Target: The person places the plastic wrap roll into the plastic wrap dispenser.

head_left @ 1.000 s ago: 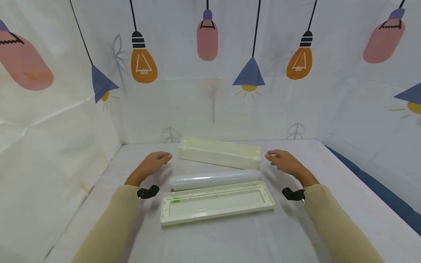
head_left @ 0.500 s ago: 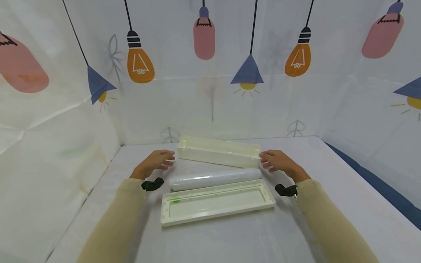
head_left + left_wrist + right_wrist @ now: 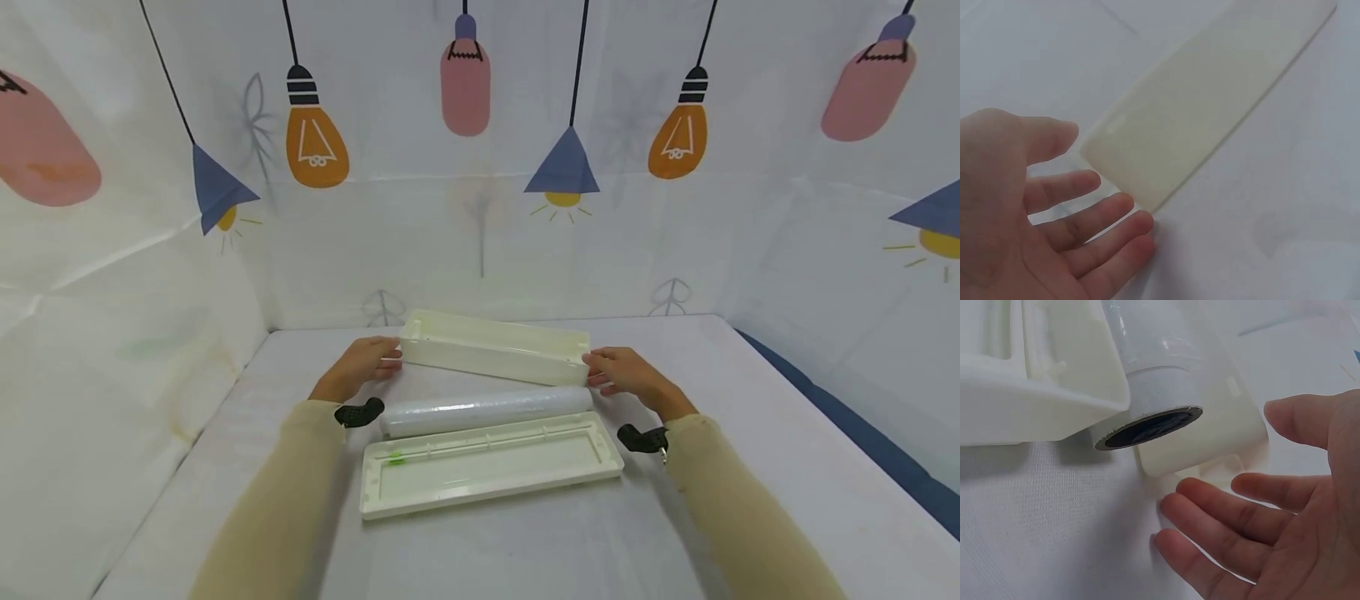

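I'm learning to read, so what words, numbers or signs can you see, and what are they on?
There are none to read.
The long box, white roll and shallow tray show no readable lettering.
The wall sheet has pictures, like lamps and bulbs, not words.

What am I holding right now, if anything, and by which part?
Nothing is gripped: your left hand and right hand, fingers loosely spread, are at opposite short ends of the long cream open plastic box; whether they touch it is unclear.
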Motion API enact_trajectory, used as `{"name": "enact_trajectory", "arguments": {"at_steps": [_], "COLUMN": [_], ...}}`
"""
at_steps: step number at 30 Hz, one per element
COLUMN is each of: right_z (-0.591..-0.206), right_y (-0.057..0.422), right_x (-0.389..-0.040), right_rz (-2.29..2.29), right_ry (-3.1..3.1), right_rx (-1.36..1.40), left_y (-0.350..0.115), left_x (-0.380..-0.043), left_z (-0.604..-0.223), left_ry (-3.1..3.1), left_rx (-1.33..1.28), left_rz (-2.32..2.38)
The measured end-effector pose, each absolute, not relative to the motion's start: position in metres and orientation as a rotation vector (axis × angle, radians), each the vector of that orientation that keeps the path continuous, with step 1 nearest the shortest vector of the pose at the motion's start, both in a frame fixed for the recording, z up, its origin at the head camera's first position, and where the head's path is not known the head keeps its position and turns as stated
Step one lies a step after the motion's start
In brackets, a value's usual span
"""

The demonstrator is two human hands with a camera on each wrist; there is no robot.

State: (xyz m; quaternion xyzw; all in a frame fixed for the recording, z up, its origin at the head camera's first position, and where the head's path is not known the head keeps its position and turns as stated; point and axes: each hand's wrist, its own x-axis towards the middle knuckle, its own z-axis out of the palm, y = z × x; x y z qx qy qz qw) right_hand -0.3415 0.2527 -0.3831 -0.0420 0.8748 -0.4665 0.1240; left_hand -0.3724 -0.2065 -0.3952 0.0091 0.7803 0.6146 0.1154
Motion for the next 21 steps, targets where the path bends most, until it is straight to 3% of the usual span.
{"name": "enact_trajectory", "arguments": {"at_steps": [21], "right_z": [-0.39], "right_y": [0.252], "right_x": [-0.341], "right_rz": [-1.409], "right_ry": [2.56], "right_rx": [-0.167], "left_y": [-0.197], "left_x": [-0.386], "left_z": [-0.399], "left_ry": [2.283], "left_rx": [-0.087], "left_rz": [1.837]}}
